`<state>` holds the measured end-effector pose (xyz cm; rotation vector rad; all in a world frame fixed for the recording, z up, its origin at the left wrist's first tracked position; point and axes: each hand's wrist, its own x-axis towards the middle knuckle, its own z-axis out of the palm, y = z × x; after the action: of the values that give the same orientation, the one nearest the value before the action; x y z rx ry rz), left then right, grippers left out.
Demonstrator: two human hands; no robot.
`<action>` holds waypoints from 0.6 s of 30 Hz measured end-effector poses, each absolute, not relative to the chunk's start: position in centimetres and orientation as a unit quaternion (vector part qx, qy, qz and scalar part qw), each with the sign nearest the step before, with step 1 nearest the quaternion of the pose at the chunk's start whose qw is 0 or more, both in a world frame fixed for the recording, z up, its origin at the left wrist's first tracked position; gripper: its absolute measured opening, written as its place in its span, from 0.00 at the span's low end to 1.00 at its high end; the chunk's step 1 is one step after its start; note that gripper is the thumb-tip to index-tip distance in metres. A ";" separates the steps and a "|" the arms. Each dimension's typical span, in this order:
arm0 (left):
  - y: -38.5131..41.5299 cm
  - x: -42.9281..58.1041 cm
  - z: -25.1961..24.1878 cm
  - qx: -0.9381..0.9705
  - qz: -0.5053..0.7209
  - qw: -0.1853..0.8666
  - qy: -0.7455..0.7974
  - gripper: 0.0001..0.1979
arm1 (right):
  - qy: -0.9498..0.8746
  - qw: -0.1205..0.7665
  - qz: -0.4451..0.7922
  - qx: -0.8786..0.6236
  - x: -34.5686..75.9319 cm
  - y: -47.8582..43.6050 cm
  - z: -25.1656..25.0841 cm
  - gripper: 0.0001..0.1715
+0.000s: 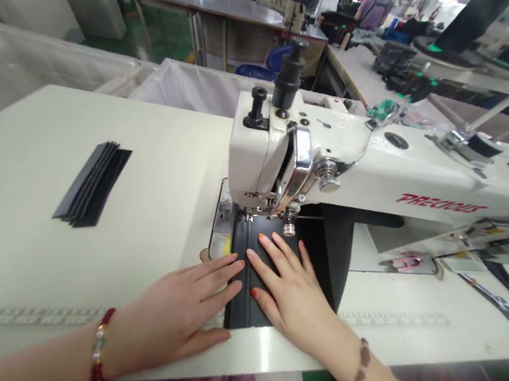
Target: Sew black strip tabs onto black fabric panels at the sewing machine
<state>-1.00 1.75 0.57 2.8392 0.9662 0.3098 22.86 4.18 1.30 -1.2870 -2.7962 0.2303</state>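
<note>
A black strip of fabric [238,309] lies under the presser foot [264,213] of a white sewing machine [386,168] and runs toward the table's near edge. My left hand [183,313] lies flat on the table with its fingers stretched out, the fingertips touching the strip's left edge. My right hand [290,282] rests flat on the strip with fingers spread, fingertips a little in front of the needle. Neither hand grips anything.
A fanned stack of black strips [93,183] lies on the white table [26,255] to the left. Scissors [487,294] and small tools sit at the right under the machine arm. A person works at a far bench [374,5].
</note>
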 end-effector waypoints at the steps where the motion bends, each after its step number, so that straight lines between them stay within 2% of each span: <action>1: 1.4 -0.9 0.5 0.939 0.102 0.058 0.323 0.26 | -0.906 0.029 0.077 -0.416 22.9 4.2 1.3 0.30; 12: 1.2 -1.0 0.0 0.941 0.117 0.027 0.317 0.24 | -0.902 0.057 0.080 -0.420 22.9 4.2 1.2 0.29; 18: 1.3 -0.6 0.2 0.939 0.138 0.012 0.314 0.20 | -0.904 0.042 0.079 -0.418 23.0 4.4 1.1 0.30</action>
<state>-0.63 1.26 0.17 2.9289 0.9806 0.4291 23.04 4.43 1.12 -1.2777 -2.7673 0.2403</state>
